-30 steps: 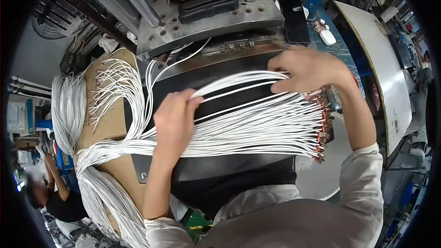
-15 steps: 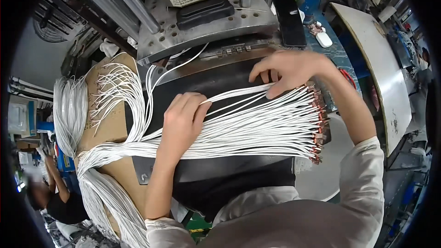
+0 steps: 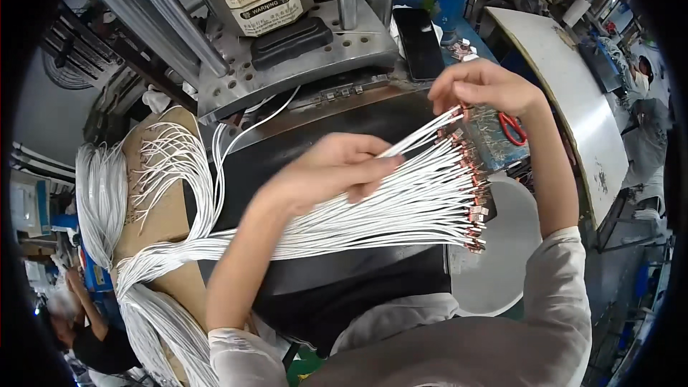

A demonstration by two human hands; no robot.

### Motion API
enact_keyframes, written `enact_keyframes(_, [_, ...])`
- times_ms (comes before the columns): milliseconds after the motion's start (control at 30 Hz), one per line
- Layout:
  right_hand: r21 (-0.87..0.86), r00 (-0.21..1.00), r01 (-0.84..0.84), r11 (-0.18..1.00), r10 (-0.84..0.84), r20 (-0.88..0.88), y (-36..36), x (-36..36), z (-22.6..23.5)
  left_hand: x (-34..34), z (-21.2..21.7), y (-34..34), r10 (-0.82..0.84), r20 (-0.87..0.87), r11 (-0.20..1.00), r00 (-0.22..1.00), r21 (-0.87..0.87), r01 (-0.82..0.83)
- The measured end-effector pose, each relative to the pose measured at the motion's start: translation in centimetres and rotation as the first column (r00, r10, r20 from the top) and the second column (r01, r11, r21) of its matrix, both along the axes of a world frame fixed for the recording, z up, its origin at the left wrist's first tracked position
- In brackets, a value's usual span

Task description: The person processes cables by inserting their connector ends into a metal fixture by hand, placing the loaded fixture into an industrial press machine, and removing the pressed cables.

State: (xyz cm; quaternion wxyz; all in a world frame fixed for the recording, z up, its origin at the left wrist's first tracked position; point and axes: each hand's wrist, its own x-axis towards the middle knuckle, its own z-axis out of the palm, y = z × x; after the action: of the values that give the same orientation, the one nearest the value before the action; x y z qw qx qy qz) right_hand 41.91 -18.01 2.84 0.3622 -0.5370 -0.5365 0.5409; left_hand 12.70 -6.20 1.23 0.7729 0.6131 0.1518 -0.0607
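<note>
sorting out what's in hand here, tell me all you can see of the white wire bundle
The white wire bundle is many thin white insulated wires, each ending in a copper-coloured crimped terminal at the right. It fans across a black mat. The left hand presses on it mid-length; the right hand pinches a few lifted wires near their terminals.

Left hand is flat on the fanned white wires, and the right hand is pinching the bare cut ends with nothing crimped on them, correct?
Not quite. The head view shows copper-coloured metal terminals crimped on the white wires; left hand and right hand are as stated.
</note>
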Motion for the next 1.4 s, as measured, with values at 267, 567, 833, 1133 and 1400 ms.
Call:
enact_keyframes(267, [0.032,0.956,-0.089,0.996,0.076,0.284,6.1,-7.0,-2.8,2.7,-3.8,-2.9,0.339,0.061,0.919,0.939,-0.236,-0.316])
enact_keyframes(567, [0.504,0.183,-0.13,0.854,-0.479,0.858,8.6,-9.8,-9.8,-3.8,-4.8,-1.6,0.422,0.048,0.89,0.905,-0.212,-0.403])
enact_keyframes(833, [0.086,0.839,0.181,0.98,-0.199,0.507,5.0,-11.1,-5.5,-3.8,-6.0,-1.2,0.54,0.018,0.837,0.841,-0.114,-0.535])
enact_keyframes(1133, [-0.093,0.927,0.289,0.953,-0.303,-0.22,4.3,-11.2,-6.4,-2.8,-5.8,-1.2,0.567,-0.082,0.82,0.82,-0.037,-0.571])
enact_keyframes(1400, [-0.045,0.952,0.263,0.964,-0.267,-0.147,4.2,-11.9,-5.9,-2.8,-5.9,-1.0,0.547,-0.054,0.833,0.835,-0.058,-0.55])
